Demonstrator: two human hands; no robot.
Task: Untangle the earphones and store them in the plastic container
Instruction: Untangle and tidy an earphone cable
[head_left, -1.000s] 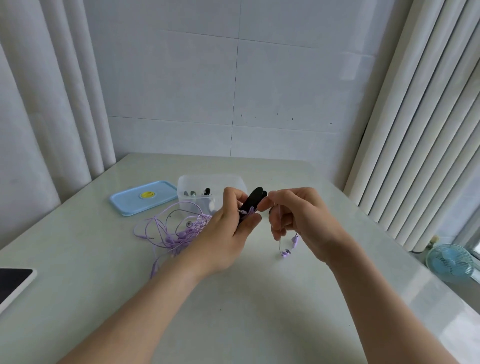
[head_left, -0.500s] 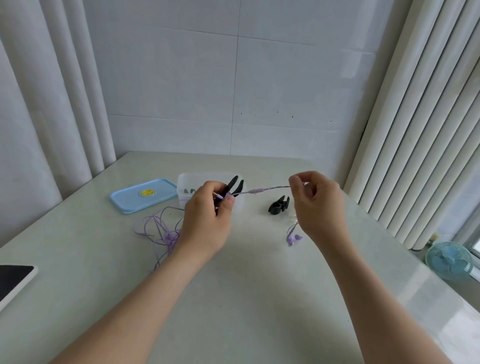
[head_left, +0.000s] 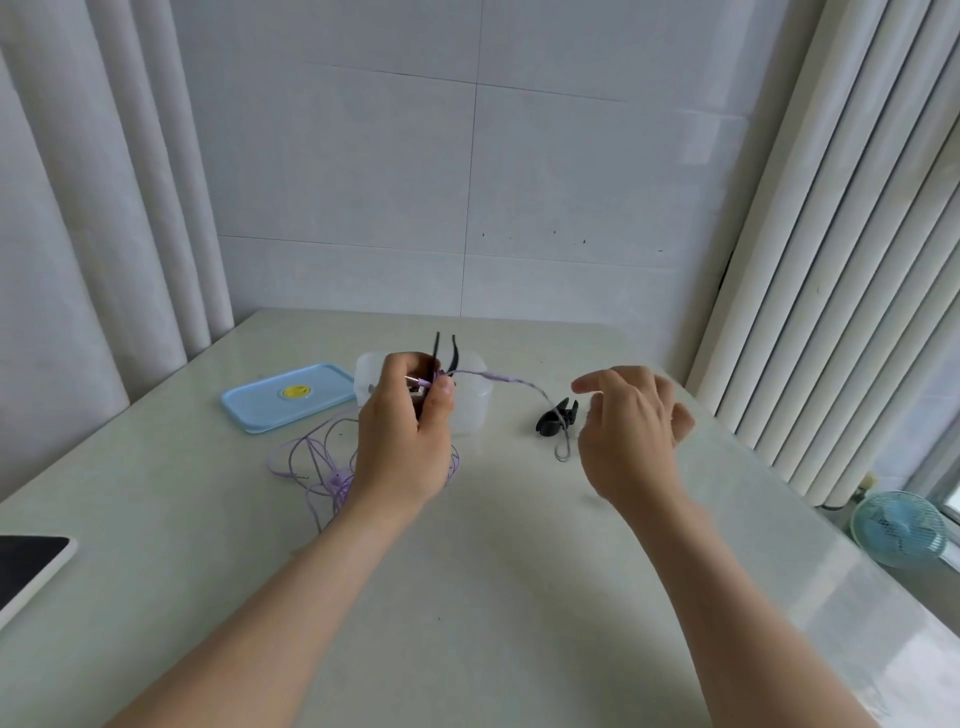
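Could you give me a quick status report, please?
Left hand grips black clip and earphone cable. Right hand open, empty. Cable mostly tangled on table; second clip by the strand.

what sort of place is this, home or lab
Probably a room in a home: a pale table in a corner of white tiled wall, long white curtains on both sides, a small blue fan low at the right.

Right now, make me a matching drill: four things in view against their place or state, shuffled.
1 blue lid
2 loose black clip
3 left hand
4 right hand

a open, holding nothing
b pinching the purple cable
c flat on the table, left of the plastic container
d lying on the table, right of the container

Pairs: 1-c, 2-d, 3-b, 4-a
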